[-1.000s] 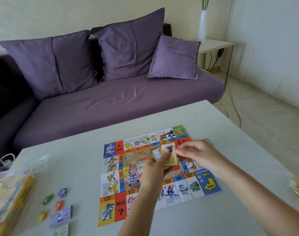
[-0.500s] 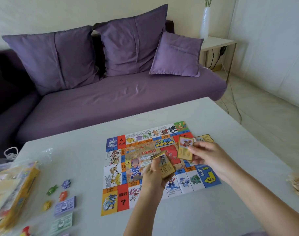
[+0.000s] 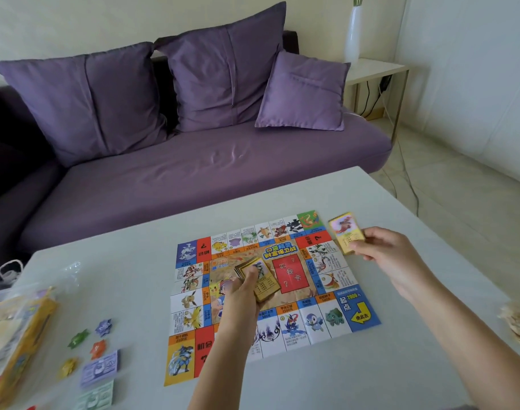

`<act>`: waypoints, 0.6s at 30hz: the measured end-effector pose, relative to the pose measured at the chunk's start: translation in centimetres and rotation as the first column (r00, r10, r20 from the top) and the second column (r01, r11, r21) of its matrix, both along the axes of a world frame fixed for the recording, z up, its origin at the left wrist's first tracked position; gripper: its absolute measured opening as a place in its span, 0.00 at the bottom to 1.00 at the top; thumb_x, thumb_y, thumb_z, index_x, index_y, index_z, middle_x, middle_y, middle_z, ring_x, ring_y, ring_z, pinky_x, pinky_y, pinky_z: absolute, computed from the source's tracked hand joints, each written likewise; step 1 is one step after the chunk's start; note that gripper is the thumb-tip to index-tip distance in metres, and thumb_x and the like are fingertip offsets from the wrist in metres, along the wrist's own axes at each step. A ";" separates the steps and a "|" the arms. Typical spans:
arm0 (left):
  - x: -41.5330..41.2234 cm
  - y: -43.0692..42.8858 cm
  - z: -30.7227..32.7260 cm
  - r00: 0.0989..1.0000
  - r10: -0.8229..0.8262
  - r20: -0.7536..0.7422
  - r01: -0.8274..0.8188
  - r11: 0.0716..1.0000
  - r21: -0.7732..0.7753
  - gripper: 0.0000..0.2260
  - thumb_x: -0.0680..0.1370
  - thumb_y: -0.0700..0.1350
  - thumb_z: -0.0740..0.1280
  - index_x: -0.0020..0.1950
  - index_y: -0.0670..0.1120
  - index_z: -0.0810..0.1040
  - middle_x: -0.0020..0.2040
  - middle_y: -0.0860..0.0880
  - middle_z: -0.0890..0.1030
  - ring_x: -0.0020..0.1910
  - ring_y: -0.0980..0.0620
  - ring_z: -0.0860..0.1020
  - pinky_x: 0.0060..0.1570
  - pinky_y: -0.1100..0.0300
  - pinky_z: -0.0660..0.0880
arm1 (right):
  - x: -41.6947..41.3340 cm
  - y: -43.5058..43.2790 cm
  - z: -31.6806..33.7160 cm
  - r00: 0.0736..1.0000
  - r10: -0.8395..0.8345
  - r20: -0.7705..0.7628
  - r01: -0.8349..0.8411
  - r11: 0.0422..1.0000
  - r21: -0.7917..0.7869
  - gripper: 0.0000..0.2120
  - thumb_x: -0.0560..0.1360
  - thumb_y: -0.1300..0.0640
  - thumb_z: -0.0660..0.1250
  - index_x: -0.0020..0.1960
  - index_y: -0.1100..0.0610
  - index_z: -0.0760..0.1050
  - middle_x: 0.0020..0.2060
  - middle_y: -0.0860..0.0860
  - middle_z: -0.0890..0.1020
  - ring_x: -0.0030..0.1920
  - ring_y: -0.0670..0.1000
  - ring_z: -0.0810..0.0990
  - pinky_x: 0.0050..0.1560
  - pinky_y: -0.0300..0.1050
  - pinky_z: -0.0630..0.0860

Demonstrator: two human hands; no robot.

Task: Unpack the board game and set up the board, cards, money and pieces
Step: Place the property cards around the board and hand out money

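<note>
The colourful game board [image 3: 193, 294] lies unfolded flat on the pale table [image 3: 128, 270]. My left hand [image 3: 242, 294] grips a stack of gold cards [image 3: 263, 281] over the board's middle. My right hand [image 3: 383, 251] pinches a single gold card [image 3: 346, 232] just past the board's right edge, low over the table where another gold card edge shows beneath it. Small star-shaped pieces, blue [image 3: 103, 327], green [image 3: 78, 338], orange [image 3: 98, 349] and yellow [image 3: 68, 366], lie at the left. Purple money [image 3: 100, 368] and green money [image 3: 96, 398] lie beside them.
The yellow game package in clear plastic [image 3: 13, 338] lies at the table's left edge. A crumpled wrapper [image 3: 517, 324] sits at the right edge. A purple sofa [image 3: 193, 173] with cushions stands behind the table, and a side table with a white vase [image 3: 353, 34] at the back right.
My right hand has carried one card from the stack rightward, off the board to its right edge. My left hand stays over the board with the stack.
</note>
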State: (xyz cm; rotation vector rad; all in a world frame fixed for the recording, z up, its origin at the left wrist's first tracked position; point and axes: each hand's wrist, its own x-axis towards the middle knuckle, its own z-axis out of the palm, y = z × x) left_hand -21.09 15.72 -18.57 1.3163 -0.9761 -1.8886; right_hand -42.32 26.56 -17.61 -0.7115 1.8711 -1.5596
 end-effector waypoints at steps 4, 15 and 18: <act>-0.5 -1.8 0.1 0.999 -0.021 0.027 0.021 1.000 -0.005 0.04 0.79 0.42 0.63 0.48 0.41 0.73 0.43 0.43 0.80 0.42 0.47 0.79 0.40 0.56 0.77 | 0.2 -1.7 -0.2 0.999 0.043 0.016 -0.043 0.999 0.027 0.06 0.79 0.62 0.61 0.48 0.62 0.76 0.42 0.55 0.82 0.38 0.48 0.78 0.37 0.36 0.72; -1.8 -9.4 0.0 0.999 0.002 0.040 -0.002 1.000 -0.012 0.14 0.75 0.45 0.71 0.55 0.37 0.77 0.41 0.44 0.82 0.38 0.50 0.80 0.34 0.61 0.75 | -3.4 -15.0 0.0 0.882 0.249 -0.401 -0.164 0.958 0.235 0.08 0.75 0.63 0.68 0.54 0.60 0.76 0.48 0.54 0.82 0.48 0.53 0.81 0.48 0.47 0.76; -2.3 -10.9 -0.4 1.000 0.014 0.016 -0.014 1.000 0.028 0.14 0.75 0.45 0.70 0.56 0.37 0.77 0.44 0.43 0.83 0.37 0.50 0.80 0.28 0.63 0.74 | -4.3 -20.1 -1.3 0.832 0.306 -0.463 -0.181 0.938 0.295 0.14 0.75 0.64 0.67 0.60 0.56 0.74 0.53 0.51 0.80 0.51 0.49 0.79 0.48 0.43 0.73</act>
